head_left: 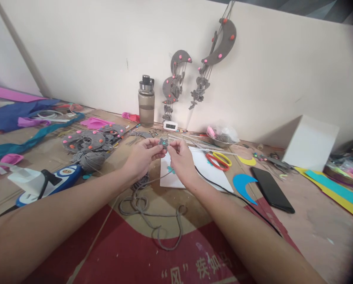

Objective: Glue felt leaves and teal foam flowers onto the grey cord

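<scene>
While the left hand (pixel 141 156) and right hand (pixel 182 161) pinched the small grey-and-teal piece (pixel 164 142) in a fingertip grip near the white paper (pixel 200 157), grey yarn (pixel 161 215) lay looped below — a snag there risked jerking it loose.

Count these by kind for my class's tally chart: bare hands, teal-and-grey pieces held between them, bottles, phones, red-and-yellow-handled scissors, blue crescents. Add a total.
Bare hands: 2, left hand and right hand
Held teal-and-grey piece: 1
Bottle: 1
Phone: 1
Red-and-yellow-handled scissors: 1
Blue crescent: 1
Total: 7
</scene>
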Action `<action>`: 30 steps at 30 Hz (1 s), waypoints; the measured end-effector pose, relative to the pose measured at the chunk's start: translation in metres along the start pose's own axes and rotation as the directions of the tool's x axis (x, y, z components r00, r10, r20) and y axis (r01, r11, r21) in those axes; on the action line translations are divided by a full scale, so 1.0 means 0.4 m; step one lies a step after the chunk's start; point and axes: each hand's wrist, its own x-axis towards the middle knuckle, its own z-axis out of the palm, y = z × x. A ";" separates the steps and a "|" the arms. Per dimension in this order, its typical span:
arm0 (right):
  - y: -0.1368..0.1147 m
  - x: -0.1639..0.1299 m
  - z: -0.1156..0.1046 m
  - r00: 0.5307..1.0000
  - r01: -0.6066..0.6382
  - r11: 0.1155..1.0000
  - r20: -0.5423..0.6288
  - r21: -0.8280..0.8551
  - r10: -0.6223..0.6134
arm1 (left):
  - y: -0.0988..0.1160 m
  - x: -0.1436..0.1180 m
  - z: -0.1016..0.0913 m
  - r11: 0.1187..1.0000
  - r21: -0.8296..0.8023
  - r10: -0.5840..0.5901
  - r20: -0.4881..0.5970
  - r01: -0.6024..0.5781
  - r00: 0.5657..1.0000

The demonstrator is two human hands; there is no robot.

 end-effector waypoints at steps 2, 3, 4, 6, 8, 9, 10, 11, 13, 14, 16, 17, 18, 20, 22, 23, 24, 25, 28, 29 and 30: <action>-0.007 -0.004 -0.008 0.996 0.073 0.986 -0.046 -0.150 -0.080 | -0.002 0.003 -0.004 0.999 -0.023 -0.029 0.027 0.030 0.999; -0.010 -0.006 -0.012 0.991 0.104 0.974 -0.059 -0.203 -0.118 | -0.004 0.004 -0.006 0.999 -0.029 -0.043 0.047 0.045 0.998; -0.013 -0.007 -0.016 0.986 0.134 0.961 -0.062 -0.241 -0.153 | -0.005 0.004 -0.007 0.998 -0.034 -0.055 0.068 0.057 0.996; -0.013 -0.007 -0.022 0.974 0.192 0.936 -0.061 -0.294 -0.219 | -0.005 0.002 -0.008 0.996 -0.041 -0.074 0.104 0.078 0.992; -0.007 -0.005 -0.025 0.961 0.242 0.910 -0.045 -0.337 -0.272 | -0.002 -0.001 -0.005 0.995 -0.039 -0.089 0.112 0.093 0.990; -0.003 -0.003 -0.026 0.956 0.260 0.897 -0.036 -0.357 -0.292 | 0.000 -0.003 -0.004 0.995 -0.034 -0.095 0.105 0.099 0.990; 0.001 -0.001 -0.027 0.951 0.276 0.884 -0.029 -0.377 -0.309 | 0.002 -0.004 -0.002 0.994 -0.026 -0.100 0.096 0.103 0.990; 0.005 0.000 -0.028 0.946 0.291 0.873 -0.021 -0.391 -0.325 | 0.004 -0.005 -0.001 0.994 -0.019 -0.103 0.084 0.105 0.991; 0.011 0.002 -0.029 0.935 0.322 0.855 -0.006 -0.407 -0.355 | 0.007 -0.006 0.001 0.995 -0.005 -0.102 0.064 0.102 0.993; 0.012 0.002 -0.029 0.929 0.337 0.847 0.003 -0.412 -0.369 | 0.008 -0.005 0.001 0.995 0.003 -0.102 0.059 0.102 0.993; 0.013 0.002 -0.031 0.921 0.360 0.831 0.018 -0.424 -0.390 | 0.009 -0.005 0.001 0.995 0.019 -0.103 0.059 0.102 0.993; 0.012 0.002 -0.032 0.917 0.369 0.822 0.024 -0.435 -0.399 | 0.008 -0.004 0.001 0.995 0.029 -0.102 0.064 0.100 0.993; 0.011 0.002 -0.033 0.914 0.375 0.811 0.030 -0.449 -0.405 | 0.008 -0.005 0.002 0.994 0.041 -0.100 0.068 0.097 0.993; 0.007 0.002 -0.035 0.911 0.378 0.791 0.042 -0.481 -0.410 | 0.007 -0.006 0.003 0.994 0.068 -0.090 0.065 0.085 0.994; 0.004 0.003 -0.037 0.911 0.374 0.770 0.050 -0.516 -0.409 | 0.007 -0.008 0.007 0.993 0.094 -0.076 0.049 0.071 0.996; 0.003 0.004 -0.038 0.910 0.374 0.760 0.053 -0.531 -0.410 | 0.007 -0.009 0.008 0.992 0.106 -0.070 0.041 0.066 0.997; 0.003 0.005 -0.038 0.909 0.376 0.750 0.056 -0.544 -0.414 | 0.006 -0.010 0.010 0.991 0.116 -0.065 0.037 0.061 0.997; 0.002 0.006 -0.039 0.906 0.380 0.740 0.060 -0.554 -0.420 | 0.006 -0.010 0.011 0.990 0.127 -0.061 0.035 0.056 0.998; 0.001 0.008 -0.041 0.901 0.386 0.719 0.071 -0.579 -0.427 | 0.005 -0.011 0.011 0.986 0.165 -0.043 0.049 0.034 0.998; 0.001 0.008 -0.042 0.902 0.384 0.712 0.076 -0.588 -0.424 | 0.004 -0.010 0.011 0.983 0.183 -0.035 0.056 0.025 0.998; 0.000 0.009 -0.042 0.904 0.382 0.705 0.081 -0.598 -0.421 | 0.004 -0.010 0.010 0.979 0.202 -0.028 0.065 0.014 0.997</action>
